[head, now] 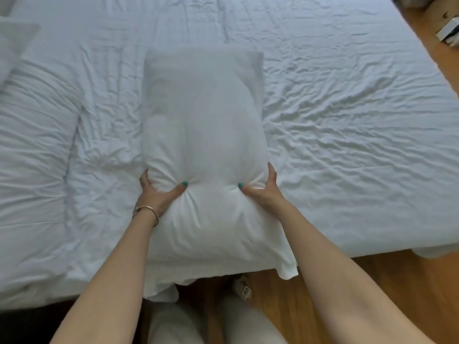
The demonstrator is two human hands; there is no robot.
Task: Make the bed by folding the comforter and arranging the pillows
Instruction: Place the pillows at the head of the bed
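White pillow [203,145] is lying lengthwise on the wrinkled bed [347,120], with left hand [159,192] and right hand [263,192] both clamping its sides.

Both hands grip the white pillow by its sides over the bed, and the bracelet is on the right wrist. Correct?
Not quite. In the head view both hands, left and right, grip the white pillow over the bed, but the bracelet is on the left wrist.
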